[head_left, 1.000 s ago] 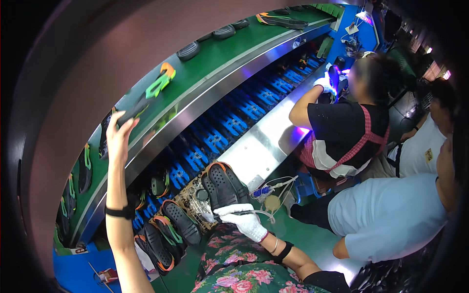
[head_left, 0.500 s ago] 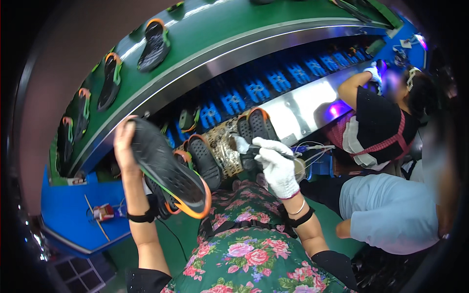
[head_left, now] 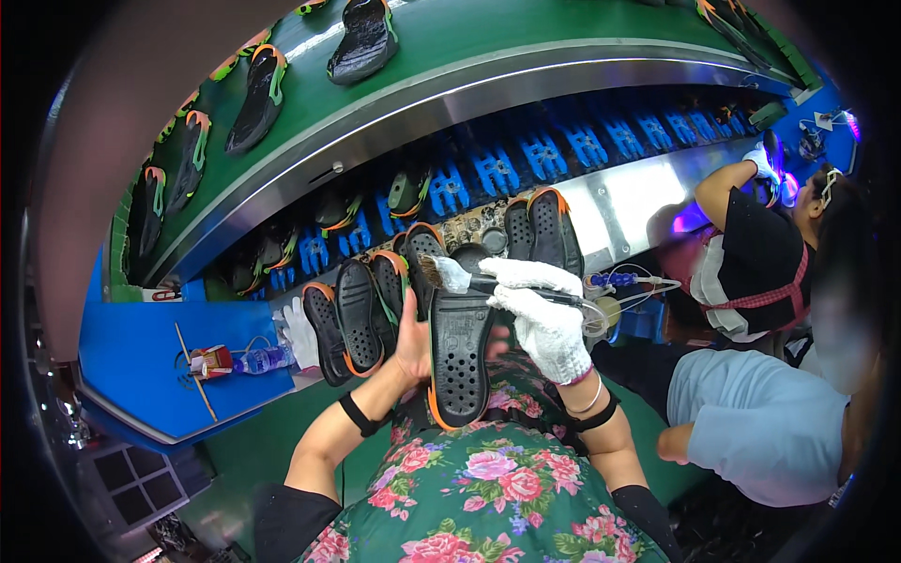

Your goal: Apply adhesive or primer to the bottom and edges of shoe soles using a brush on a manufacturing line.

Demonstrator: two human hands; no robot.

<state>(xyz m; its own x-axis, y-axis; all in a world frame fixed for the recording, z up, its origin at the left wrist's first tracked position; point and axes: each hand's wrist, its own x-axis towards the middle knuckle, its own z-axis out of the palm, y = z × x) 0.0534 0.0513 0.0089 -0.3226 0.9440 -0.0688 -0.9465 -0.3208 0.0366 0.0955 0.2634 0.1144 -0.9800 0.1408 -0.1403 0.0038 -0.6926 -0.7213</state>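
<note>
A black shoe sole [head_left: 460, 366] with an orange rim and rows of small holes is held in front of my apron. My bare left hand [head_left: 413, 345] grips it from the left side, thumb along the edge and fingers partly hidden beneath. In a white knit glove, my right hand [head_left: 542, 324] is closed on a brush with a dark handle, a pale wrapped neck [head_left: 452, 275] and brown bristles [head_left: 431, 272]. The brush lies across the far end of the sole; whether the bristles touch it, I cannot tell. More soles [head_left: 358, 314] stand in a row just beyond my left hand.
Beyond the soles, blue holders [head_left: 493, 172] line a rack below a green conveyor [head_left: 507, 38] carrying more soles. A blue side table [head_left: 141, 357] holds a bottle [head_left: 263, 359] and a white glove [head_left: 298, 330]. Co-workers [head_left: 765, 244] are at the right.
My left hand has brought the sole from the far left to in front of me, beneath the brush. My right hand still grips the brush. The whole view has shifted somewhat.
</note>
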